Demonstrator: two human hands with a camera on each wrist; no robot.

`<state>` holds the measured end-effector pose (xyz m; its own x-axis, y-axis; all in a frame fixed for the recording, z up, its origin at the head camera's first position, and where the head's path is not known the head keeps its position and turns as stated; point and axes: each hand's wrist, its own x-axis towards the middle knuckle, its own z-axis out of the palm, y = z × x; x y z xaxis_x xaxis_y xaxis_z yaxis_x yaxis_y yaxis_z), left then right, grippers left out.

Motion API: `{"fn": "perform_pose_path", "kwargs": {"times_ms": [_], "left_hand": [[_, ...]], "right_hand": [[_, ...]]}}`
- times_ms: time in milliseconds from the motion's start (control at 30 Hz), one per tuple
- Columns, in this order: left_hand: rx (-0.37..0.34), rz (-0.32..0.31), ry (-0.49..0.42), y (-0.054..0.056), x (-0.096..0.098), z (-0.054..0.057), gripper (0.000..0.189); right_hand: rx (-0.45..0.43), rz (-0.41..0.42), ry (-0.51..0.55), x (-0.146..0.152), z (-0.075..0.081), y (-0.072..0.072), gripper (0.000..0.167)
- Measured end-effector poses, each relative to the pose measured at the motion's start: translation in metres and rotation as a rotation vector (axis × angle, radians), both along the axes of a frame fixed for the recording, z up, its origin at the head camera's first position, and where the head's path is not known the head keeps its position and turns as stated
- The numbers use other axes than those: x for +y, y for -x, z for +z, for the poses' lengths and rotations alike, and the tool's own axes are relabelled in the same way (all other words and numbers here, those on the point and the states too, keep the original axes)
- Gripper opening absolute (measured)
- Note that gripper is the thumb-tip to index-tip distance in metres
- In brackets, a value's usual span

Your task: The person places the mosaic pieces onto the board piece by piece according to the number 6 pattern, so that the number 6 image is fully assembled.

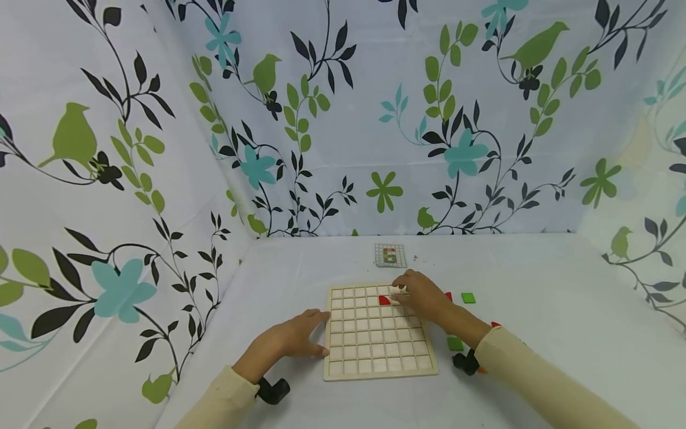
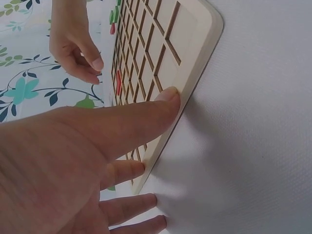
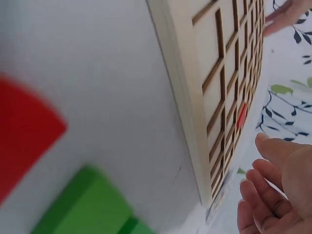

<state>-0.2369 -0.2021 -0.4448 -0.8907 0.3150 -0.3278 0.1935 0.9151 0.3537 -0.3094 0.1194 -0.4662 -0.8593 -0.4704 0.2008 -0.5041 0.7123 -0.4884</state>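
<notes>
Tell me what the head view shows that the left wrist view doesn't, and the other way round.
Only the head view shows the small printed card beyond the board, the pale sleeves and the black devices at the wrists.

Only the left wrist view shows the left hand close up, with its thumb tip plainly over the rim and its lower fingers spread apart.

Both show the two hands, including the right hand, the grid board, the red piece on it, green pieces and the patterned curtain.
</notes>
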Motion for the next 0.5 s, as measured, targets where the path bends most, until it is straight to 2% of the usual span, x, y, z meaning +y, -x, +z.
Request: {"fn": "perform_pose_path", "kwargs": {"times_ms": [333,500], "left_hand": [[0.001,-0.004,0.006,0.000,0.000,0.000,0.087],[0.010,-0.010,0.004,0.000,-0.001,0.000,0.087]], "right_hand": [[0.013,-0.061,0.107,0.046,0.007,0.008,0.031],[-0.036,-0.129,0.123,0.066,0.007,0.008,0.032]]}}
